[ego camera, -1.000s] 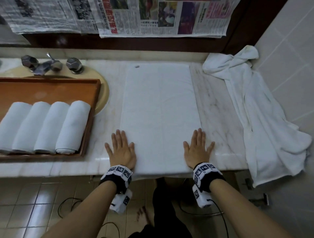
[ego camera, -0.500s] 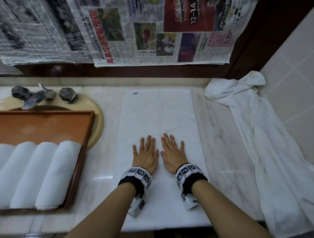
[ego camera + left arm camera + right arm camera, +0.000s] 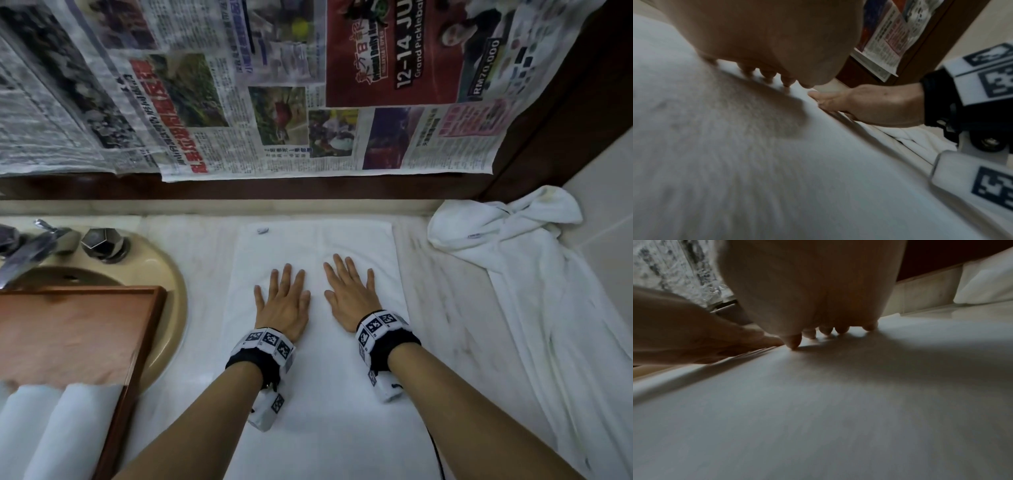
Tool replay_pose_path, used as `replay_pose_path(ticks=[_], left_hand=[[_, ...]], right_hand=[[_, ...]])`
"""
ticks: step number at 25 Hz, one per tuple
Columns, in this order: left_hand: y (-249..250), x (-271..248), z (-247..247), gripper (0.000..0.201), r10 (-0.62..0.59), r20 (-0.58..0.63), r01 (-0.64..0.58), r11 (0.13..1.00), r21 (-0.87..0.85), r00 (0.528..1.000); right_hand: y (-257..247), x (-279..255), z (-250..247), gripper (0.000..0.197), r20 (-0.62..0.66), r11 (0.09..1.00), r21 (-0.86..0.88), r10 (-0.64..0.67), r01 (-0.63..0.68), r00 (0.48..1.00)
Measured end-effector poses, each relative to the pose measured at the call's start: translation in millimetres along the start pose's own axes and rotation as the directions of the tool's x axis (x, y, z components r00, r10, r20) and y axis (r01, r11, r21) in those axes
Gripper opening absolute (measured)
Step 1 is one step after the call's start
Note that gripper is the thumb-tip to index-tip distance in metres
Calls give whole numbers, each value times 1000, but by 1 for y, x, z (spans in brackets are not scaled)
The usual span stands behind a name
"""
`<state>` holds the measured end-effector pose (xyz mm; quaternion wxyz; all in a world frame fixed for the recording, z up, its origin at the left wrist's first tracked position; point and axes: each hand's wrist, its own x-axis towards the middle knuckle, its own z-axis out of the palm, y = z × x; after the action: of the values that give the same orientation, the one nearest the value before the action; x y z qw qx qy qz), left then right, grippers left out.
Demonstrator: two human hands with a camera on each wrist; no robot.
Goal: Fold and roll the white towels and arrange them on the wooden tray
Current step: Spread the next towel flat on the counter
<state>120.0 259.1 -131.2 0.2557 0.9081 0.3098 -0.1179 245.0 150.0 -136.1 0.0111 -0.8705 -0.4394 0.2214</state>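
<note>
- Towel (image 3: pixel 318 394) is pressed flat by left hand (image 3: pixel 283 301) and right hand (image 3: pixel 349 296), fingers straight and spread.
- Creases are best smoothed outward before rolling.

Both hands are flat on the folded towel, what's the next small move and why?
Probably slide both palms on toward the far edge, then start rolling. The left hand and right hand lie flat mid-way on the folded towel, which is unrolled, and rolled towels already sit in the wooden tray.

White towel (image 3: pixel 318 394) flat on counter
</note>
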Motion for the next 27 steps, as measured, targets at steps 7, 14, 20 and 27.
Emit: replay_pose_path(ticks=[7,14,20,27], left_hand=[[-59,28,-31,60,-160,-95,157,987,-38,983],[-68,32,-30,66,-147,-98,140,987,-74,984],[-70,33,-32,68,-125,-97,118,990,-76,987],[-28,4,-47,46,-86,-336,-68,905,-420,938]], right_hand=[[68,46,-35,58,-107,967,43,253,-250,962],[97,85,-84,45,-171,946,72,325,-317,930],[89,71,-107,19,-214,940,235,297,-246,930],[-3,39,-157,16,22,630,769,137,-105,990]])
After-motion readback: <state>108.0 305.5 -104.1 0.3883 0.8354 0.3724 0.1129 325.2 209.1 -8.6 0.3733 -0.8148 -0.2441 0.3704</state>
